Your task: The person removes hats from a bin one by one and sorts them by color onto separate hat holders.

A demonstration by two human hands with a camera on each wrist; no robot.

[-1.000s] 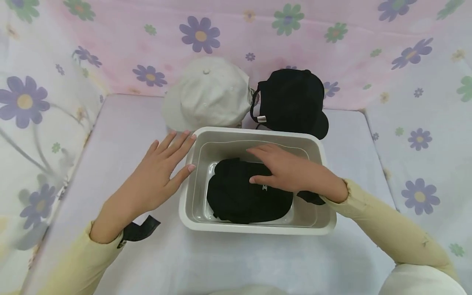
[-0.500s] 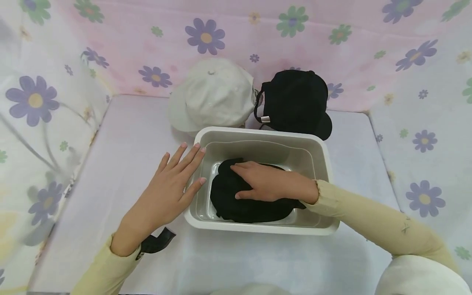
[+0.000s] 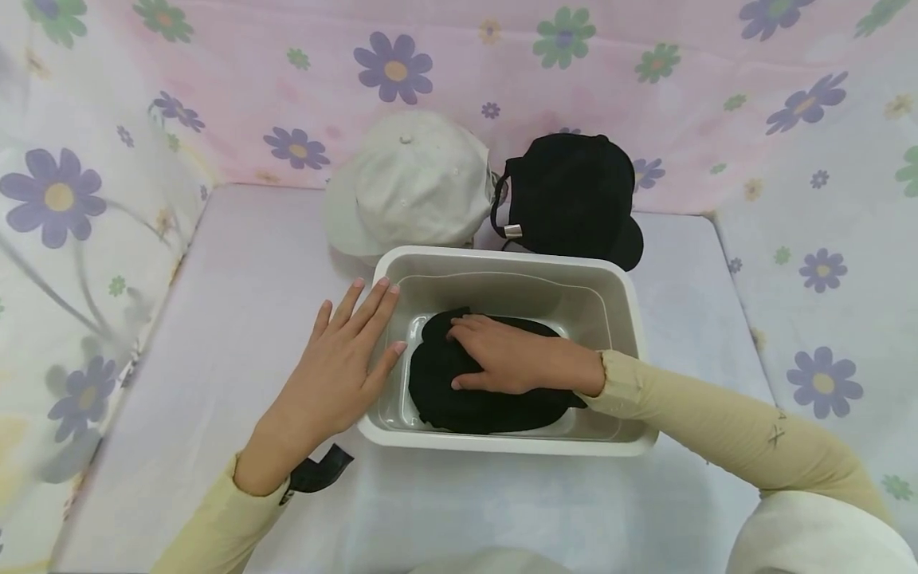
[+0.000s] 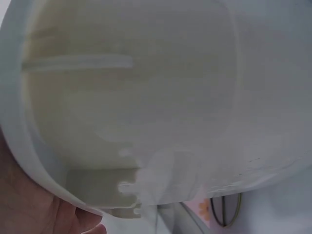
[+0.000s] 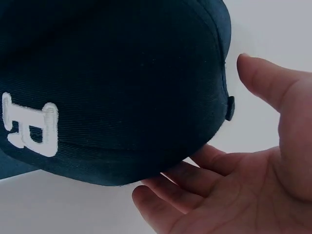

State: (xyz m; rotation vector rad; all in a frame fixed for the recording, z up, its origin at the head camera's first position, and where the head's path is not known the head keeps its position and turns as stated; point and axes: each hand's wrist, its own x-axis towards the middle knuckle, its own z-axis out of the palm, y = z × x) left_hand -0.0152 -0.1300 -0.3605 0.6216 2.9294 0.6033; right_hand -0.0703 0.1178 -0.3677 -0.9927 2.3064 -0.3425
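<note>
A black cap (image 3: 495,410) lies inside a pale grey plastic tub (image 3: 502,444) in the head view. Above it is my right hand (image 3: 512,359), with thumb and fingers spread apart over the cap. In the right wrist view, the fingers of this hand (image 5: 209,190) reach the edge of the cap (image 5: 131,97), and the thumb stands off it. A white embroidered letter (image 5: 36,126) shows on the cap. My left hand (image 3: 337,375) has straight fingers at the tub's left rim. The left wrist view shows the tub wall (image 4: 170,87) with part of that hand (image 4: 39,204) beside it.
Behind the tub, a cream cap (image 3: 423,187) and a second black cap (image 3: 574,195) with a metal buckle sit side by side. A flower-patterned cloth (image 3: 229,80) encloses the pale table (image 3: 237,263). Black straps hang at the left cuff.
My right hand has moved left and down onto the cap in the tub, then shifted only slightly. The left hand stays by the rim, a little further right. The caps behind look unmoved.
</note>
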